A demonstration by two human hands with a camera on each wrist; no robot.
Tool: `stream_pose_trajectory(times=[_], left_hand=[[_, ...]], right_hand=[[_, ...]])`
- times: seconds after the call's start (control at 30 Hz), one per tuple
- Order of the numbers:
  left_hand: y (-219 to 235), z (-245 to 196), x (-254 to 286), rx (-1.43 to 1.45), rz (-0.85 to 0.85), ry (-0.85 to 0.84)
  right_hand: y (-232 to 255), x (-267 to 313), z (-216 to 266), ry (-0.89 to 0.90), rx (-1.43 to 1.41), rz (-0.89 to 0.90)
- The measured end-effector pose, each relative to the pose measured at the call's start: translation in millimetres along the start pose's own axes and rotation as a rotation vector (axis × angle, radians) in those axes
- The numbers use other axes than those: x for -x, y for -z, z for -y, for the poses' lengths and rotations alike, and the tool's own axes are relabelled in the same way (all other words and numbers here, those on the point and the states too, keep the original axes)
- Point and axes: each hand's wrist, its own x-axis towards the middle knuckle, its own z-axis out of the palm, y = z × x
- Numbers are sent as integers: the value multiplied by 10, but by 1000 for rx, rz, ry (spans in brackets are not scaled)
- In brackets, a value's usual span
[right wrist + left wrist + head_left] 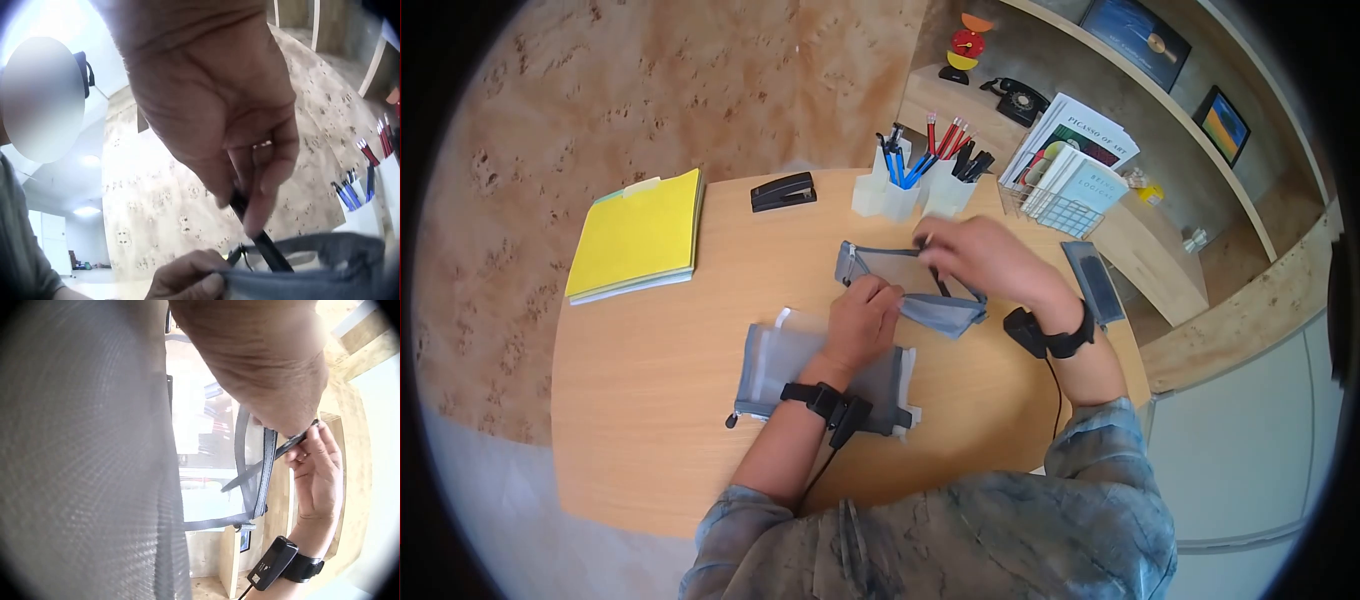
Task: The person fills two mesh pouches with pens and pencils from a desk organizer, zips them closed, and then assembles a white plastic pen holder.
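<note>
My left hand (pixel 865 318) pinches the near edge of a grey mesh pouch (pixel 940 312) whose zipped mouth is parted. Above the pouch's far side is my right hand (pixel 980 255), thumb and fingers gripping a slim black pen-like item (pixel 269 250). Its lower end reaches into the pouch mouth in the right wrist view, and it shows through the mesh in the left wrist view (pixel 240 478). More mesh pouches (pixel 795 360) with grey and white edges lie overlapped under my left wrist. Close grey mesh (pixel 94 450) fills the left of the left wrist view.
White hexagonal holders (pixel 897 202) with blue, red and black pens stand at the table's back, beside a black stapler (pixel 784 192). Yellow folders (pixel 638 238) lie at left. A wire rack (pixel 1060 210) of books and a grey case (pixel 1092 282) are at right.
</note>
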Motion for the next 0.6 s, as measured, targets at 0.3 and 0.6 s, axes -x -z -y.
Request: stream_pose_trajectory(times=[0.3,0.6], left_hand=[[34,-29,-5,25,7,16],[49,-4,-1,11,26,20]], right_hand=[[-26,-497,-1104,-259,-286,-615],[-238,-880,-2318,-428,-320,-750]])
